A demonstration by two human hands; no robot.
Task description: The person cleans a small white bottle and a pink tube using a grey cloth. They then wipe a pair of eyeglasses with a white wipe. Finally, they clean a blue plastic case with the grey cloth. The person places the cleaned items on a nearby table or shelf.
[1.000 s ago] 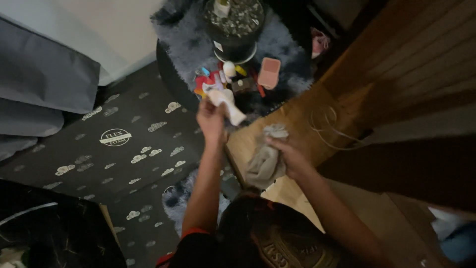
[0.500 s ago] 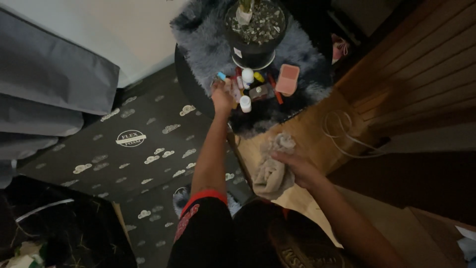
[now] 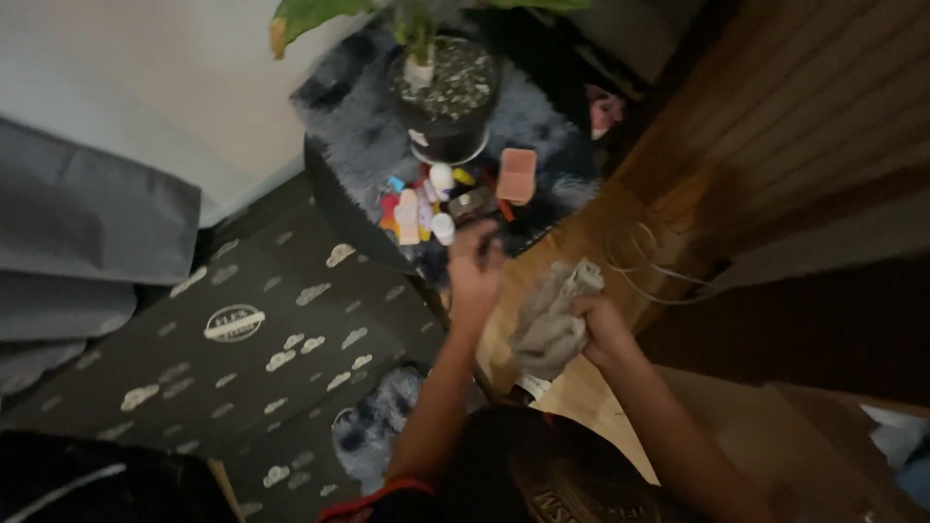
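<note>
Your right hand [image 3: 599, 324] closes its fingers [image 3: 584, 308] around a crumpled grey cloth [image 3: 549, 324] over the wooden surface [image 3: 620, 232], while your left hand [image 3: 475, 266], loosely curled with its hold impossible to tell, hovers just beside small bottles [image 3: 426, 208] on the dark round table [image 3: 334, 199] below a potted plant [image 3: 446, 92].

Both forearms are bare from the elbow down, and the left hand [image 3: 475, 266] and right hand [image 3: 603, 324] wear no gloves. A dark short sleeve [image 3: 383, 499] with a red-orange band at its hem covers the left upper arm. The dark shirt [image 3: 552, 479] carries a round printed emblem on the chest.
</note>
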